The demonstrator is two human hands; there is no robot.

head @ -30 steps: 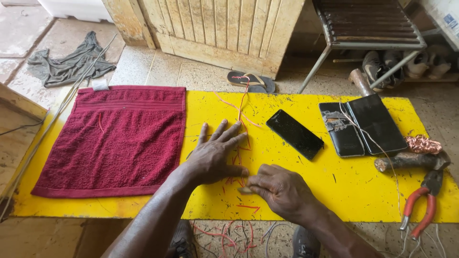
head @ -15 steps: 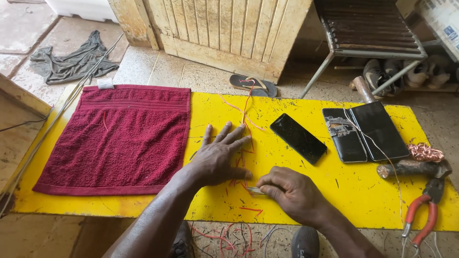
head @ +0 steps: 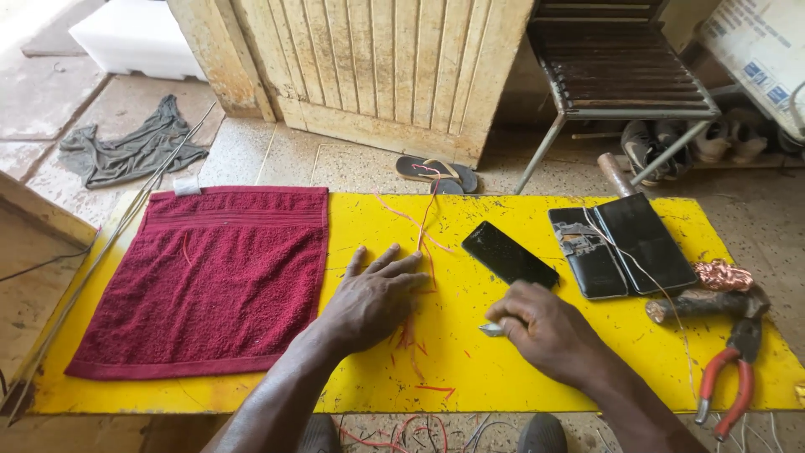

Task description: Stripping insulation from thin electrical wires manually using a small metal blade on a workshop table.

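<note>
My left hand (head: 373,294) lies flat on the yellow table (head: 537,369), fingers spread, pressing down a thin red wire (head: 423,222) that runs from under the fingers toward the table's far edge. My right hand (head: 545,327) is closed around a small metal blade (head: 490,330), whose tip pokes out on the left, just right of the wire. Short red wire scraps (head: 419,352) lie on the table between and in front of the hands.
A dark red towel (head: 210,281) covers the table's left part. A black phone (head: 509,253) lies behind my right hand; a black wallet case (head: 625,243), a copper wire coil (head: 725,275), a wooden stick (head: 692,306) and red-handled pliers (head: 728,386) are at the right.
My right hand has moved a little to the right and away from my left hand with the blade. The left hand stays pressed on the wire.
</note>
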